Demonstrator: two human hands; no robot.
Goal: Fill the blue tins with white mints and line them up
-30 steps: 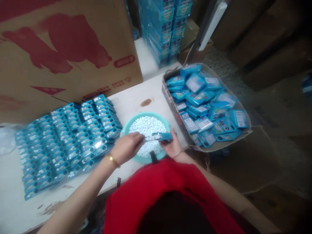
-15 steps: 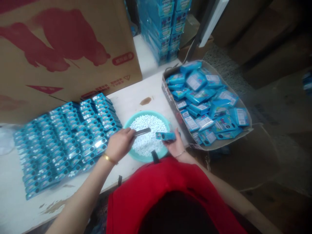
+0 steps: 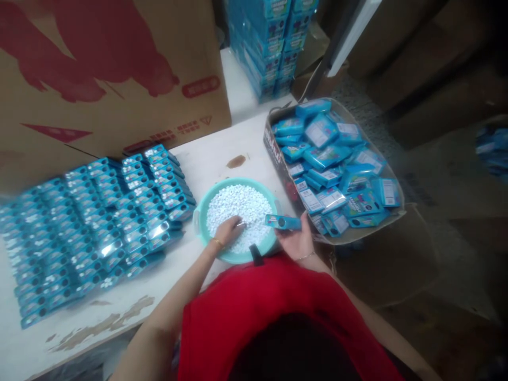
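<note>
My left hand [image 3: 229, 233] is down at the white pellets [image 3: 238, 203] in a turquoise basin [image 3: 206, 198]. Its fingers are closed on a narrow grey metal scoop [image 3: 241, 223], of which only a small bit shows by the fingertips. Over the basin's right rim, my right hand [image 3: 297, 241] grips a small blue box [image 3: 283, 222] lying level, a dark round spot on its upward side. The box's left end hangs over the pellets.
Rows of similar blue boxes [image 3: 99, 227] stand on the white table [image 3: 214, 159] at left. A carton tray [image 3: 278, 159] piled with blue packets [image 3: 325, 156] is at right. Behind are a large cardboard box [image 3: 138, 121] and stacked blue packs [image 3: 273, 53].
My left hand has moved right and down from the basin's left rim into the pellets, taking the scoop with it. My right hand and the box have shifted slightly right.
</note>
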